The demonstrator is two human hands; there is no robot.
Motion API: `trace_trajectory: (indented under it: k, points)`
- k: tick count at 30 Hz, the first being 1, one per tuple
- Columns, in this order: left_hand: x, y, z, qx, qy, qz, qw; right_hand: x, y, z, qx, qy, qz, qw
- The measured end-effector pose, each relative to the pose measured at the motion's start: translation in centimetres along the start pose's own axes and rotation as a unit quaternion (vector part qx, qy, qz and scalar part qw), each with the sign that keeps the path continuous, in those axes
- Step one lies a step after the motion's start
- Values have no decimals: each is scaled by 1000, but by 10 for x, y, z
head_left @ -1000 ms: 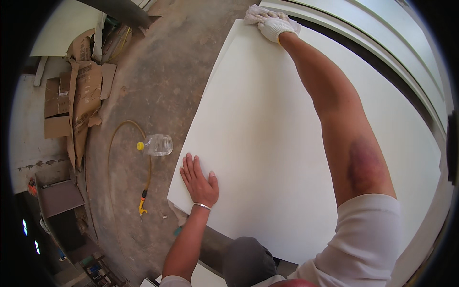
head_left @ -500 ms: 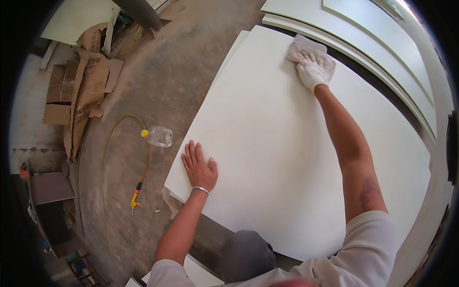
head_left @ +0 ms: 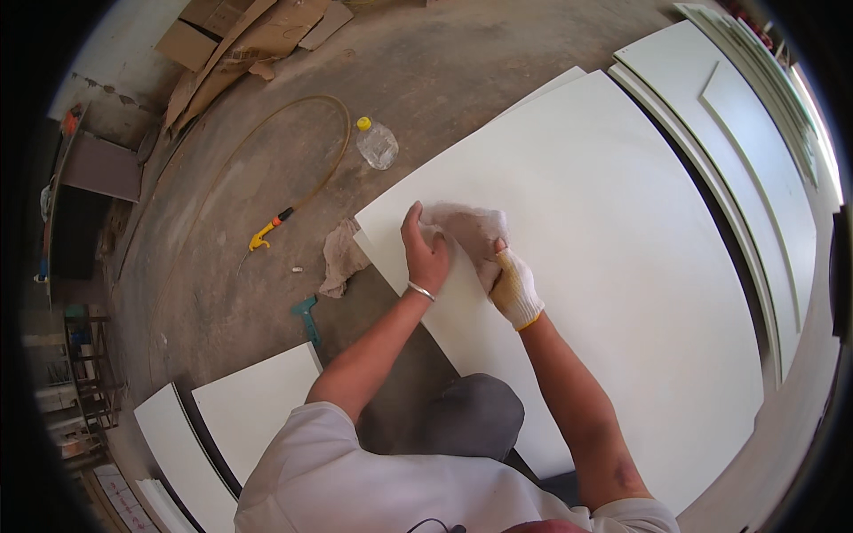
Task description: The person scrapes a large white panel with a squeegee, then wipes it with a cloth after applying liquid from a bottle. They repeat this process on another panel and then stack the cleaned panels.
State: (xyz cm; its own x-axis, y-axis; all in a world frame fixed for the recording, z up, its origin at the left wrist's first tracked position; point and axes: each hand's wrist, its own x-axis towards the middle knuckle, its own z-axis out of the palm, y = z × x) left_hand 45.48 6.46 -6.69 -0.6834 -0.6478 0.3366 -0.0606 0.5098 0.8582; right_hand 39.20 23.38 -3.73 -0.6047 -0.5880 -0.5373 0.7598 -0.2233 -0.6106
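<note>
A pale, dirt-stained cloth (head_left: 471, 229) is held up over a large white panel (head_left: 622, 204), near its left edge. My right hand (head_left: 515, 286), in a white knit glove with a tan palm, grips the cloth's right side with the thumb uppermost. My bare left hand (head_left: 428, 258), with a bracelet at the wrist, is at the cloth's left end. Its fingers and thumb lie on either side of the cloth, partly hidden by it.
A clear bottle with yellow cap (head_left: 378, 145), a yellow air gun (head_left: 262, 235) on a hose, a crumpled rag (head_left: 342, 258) and a teal tool (head_left: 306, 318) lie on the floor at left. More white panels (head_left: 258, 400) lie lower left and at right. Cardboard (head_left: 258, 44) leans far left.
My right hand has brought the cloth from the panel's far edge back toward me. My left hand has lifted off the panel to the cloth. The view has turned.
</note>
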Motion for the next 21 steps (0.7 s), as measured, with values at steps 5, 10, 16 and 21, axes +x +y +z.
trace_trajectory:
  k: [5, 10, 16, 21]
  points:
    - [-94, 55, -57, 7, -12, 44, 999, -56, 40, 11, 183, -76, 3, 980]
    - [-84, 67, -80, -61, -131, 5, 989, -61, 42, 41, 20, -202, 40, 978]
    - [-25, 60, -88, -189, -55, -160, 967, -68, 11, 66, -70, -257, -74, 961]
    - [103, 16, -82, -289, -40, -189, 938, -108, -20, 14, -160, -188, -120, 962]
